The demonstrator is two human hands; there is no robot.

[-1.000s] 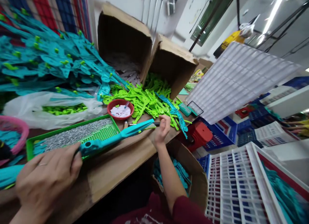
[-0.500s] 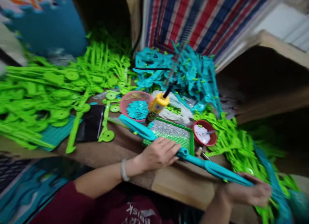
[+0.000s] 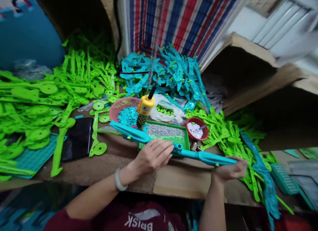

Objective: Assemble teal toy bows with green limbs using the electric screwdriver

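Observation:
A long, slim turquoise plastic part (image 3: 208, 157), bow-like with open loops toward its ends, lies across both hands above the bench front. My left hand (image 3: 154, 158) is closed over its middle, beside a small round boss. At the right end, my right hand (image 3: 231, 169) is wrapped round the tip, its fingers partly hidden. Just behind the part's left half hangs a yellow and black electric screwdriver (image 3: 145, 107) on a coiled spring. A green tray (image 3: 186, 140) of small silvery screws sits behind my left hand, partly covered by the part.
Lime-green plastic parts (image 3: 39, 111) are heaped at left, with more at right. Turquoise parts (image 3: 184, 72) are piled at the back. A pink basket (image 3: 113, 115), a white bag (image 3: 159, 116), a red bowl (image 3: 205, 135) and a dark flat phone-like object (image 3: 78, 140) stand on the bench.
The camera view has shifted to the right, so the bench things appear further left. Both hands keep hold of the turquoise part, whose right end now appears higher and less steeply tilted.

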